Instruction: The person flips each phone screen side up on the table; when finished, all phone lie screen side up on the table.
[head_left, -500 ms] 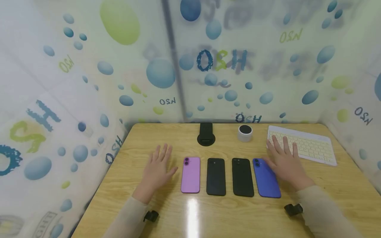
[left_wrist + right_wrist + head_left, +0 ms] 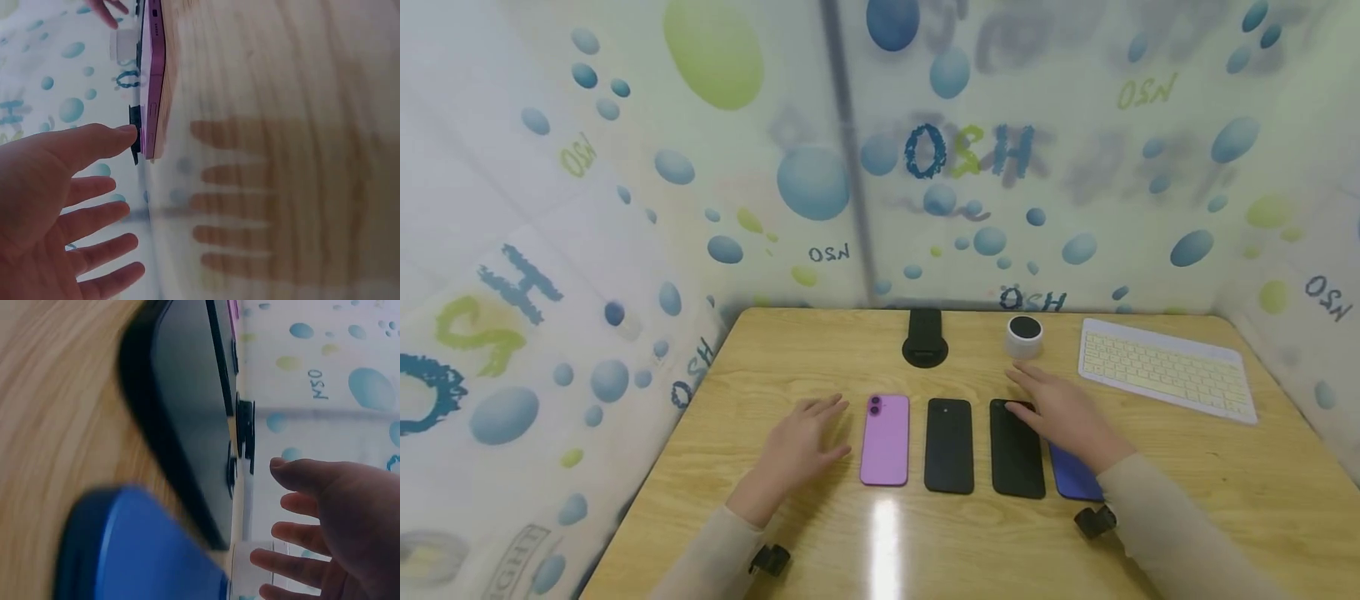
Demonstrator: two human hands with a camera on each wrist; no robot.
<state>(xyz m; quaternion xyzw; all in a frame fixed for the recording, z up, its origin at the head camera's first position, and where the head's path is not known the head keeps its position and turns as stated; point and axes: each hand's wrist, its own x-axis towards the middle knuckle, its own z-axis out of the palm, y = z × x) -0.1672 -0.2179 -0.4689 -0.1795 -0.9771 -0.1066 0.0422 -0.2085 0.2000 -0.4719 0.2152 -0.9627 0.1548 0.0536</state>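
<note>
Four is avoided here; several smartphones lie face down in a row: a pink smartphone (image 2: 884,442), a dark grey smartphone (image 2: 949,447), a black smartphone (image 2: 1017,458) and a blue smartphone (image 2: 1072,475). Just left of the pink one hovers my left hand (image 2: 797,442), fingers extended and holding nothing; its shadow falls on the wood in the left wrist view. My right hand (image 2: 1067,414) is over the tops of the black and blue smartphones, fingers loosely stretched and empty. It stands apart from them in the right wrist view and hides the upper part of the blue one.
Behind the smartphones stand a black charging stand (image 2: 925,340) and a white cylinder with a dark top (image 2: 1024,337). A white keyboard (image 2: 1165,369) lies at the back right of the wooden table (image 2: 805,350). Patterned curtains (image 2: 760,167) enclose the table's back and sides.
My right hand has moved left, from beside the blue smartphone and keyboard to above the black smartphone. My left hand has turned, its fingers now pointing more to the right. The smartphones have stayed put.
</note>
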